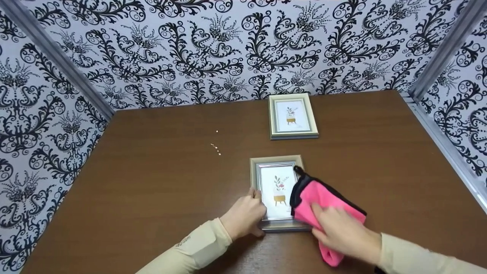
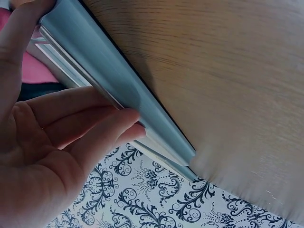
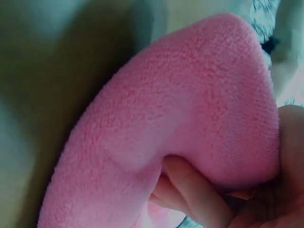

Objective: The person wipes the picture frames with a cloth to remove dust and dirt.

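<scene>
A picture frame [image 1: 271, 194] with a plant print lies flat on the table near the front. My left hand [image 1: 245, 216] grips its left side near the bottom corner, and the left wrist view shows bent fingers against the grey moulding [image 2: 121, 83]. Over the right part of that frame, my right hand [image 1: 344, 232] holds a bunched pink cloth [image 1: 323, 196] with black edging and a small black loop. Up close, the cloth [image 3: 166, 104] looks plush, with fingers pressed into a fold. It hides the frame's right edge.
Behind, a second picture frame [image 1: 312, 114] with a similar print lies near the back edge of the brown table [image 1: 171, 163]. Several small white specks [image 1: 216, 147] dot the tabletop left of centre. Patterned walls [image 1: 213, 49] with metal corner posts [image 1: 443, 49] enclose the table.
</scene>
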Tool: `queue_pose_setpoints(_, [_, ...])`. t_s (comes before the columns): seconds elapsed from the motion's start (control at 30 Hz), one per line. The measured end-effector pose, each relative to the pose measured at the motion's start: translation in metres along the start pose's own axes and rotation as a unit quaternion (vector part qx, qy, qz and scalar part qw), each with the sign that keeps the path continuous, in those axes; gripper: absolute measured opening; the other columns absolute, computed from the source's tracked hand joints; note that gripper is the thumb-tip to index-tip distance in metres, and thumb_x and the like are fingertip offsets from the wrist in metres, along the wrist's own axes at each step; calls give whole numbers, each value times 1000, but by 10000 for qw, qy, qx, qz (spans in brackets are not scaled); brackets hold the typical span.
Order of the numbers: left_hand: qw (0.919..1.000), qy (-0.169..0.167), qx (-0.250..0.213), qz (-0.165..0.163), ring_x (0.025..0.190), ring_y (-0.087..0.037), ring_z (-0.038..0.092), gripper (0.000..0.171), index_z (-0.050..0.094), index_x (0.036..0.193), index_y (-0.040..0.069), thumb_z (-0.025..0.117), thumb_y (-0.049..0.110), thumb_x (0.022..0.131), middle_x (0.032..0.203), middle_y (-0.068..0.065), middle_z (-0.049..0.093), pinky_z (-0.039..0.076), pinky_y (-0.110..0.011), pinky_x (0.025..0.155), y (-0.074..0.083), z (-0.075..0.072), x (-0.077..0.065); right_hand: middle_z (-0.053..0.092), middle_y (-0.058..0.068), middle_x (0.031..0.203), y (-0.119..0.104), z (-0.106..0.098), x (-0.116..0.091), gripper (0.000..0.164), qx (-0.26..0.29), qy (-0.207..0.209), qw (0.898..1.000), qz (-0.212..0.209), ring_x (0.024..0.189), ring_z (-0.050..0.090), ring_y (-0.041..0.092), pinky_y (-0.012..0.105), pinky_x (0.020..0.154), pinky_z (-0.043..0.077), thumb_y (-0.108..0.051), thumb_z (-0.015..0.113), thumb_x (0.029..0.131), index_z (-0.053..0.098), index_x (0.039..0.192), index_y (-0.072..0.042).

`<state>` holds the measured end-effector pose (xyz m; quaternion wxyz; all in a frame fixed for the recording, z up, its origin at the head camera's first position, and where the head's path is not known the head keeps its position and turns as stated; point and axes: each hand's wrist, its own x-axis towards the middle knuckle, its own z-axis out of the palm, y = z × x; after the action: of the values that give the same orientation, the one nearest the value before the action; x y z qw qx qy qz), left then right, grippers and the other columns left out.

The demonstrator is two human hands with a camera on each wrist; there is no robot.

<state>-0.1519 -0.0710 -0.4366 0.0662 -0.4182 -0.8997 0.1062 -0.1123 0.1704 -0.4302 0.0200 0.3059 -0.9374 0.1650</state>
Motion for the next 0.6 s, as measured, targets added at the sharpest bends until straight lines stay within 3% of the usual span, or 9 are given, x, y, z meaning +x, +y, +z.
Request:
queue_pose_setpoints(0.17, [10000,27,17,60,93,-39,56,39,65,62,16,77,51,52,97,-24,60,51,-30,68,0,1,1,60,14,95,-7,-1,-14,43,-878,184,9952,-383,59,57,20,34,47,47,-19,67,70,56,106,2])
queue_pose_setpoints(0.27, [9999,98,-11,97,91,-37,57,37,63,59,18,77,51,51,94,-22,61,51,-30,68,0,3,2,60,16,99,-3,-1,-20,43,-1122,624,9871,-958,72,61,24,36,50,48,-13,65,67,58,107,0])
queue_pose_setpoints(0.4, [9998,188,13,107,89,-36,58,37,61,56,19,77,51,49,91,-21,61,52,-30,64,-1,5,1,60,16,105,6,-1,-20,37,-1220,1055,9702,-1808,90,58,28,40,67,49,-2,44,73,62,105,-2])
queue_pose_setpoints(0.5, [9997,225,78,107,90,-37,58,37,61,56,19,76,53,49,92,-22,61,52,-30,62,-1,5,0,61,13,104,14,-2,-14,49,-1406,1112,9580,-2237,96,55,29,42,79,45,1,20,83,65,101,-6])
queue_pose_setpoints(0.6, [9996,253,92,81,92,-38,57,37,62,57,19,76,53,50,93,-23,60,52,-30,61,-2,3,-1,62,11,103,21,-3,-4,50,-1753,1088,9480,-2425,96,56,28,42,84,42,2,20,86,67,100,-7])
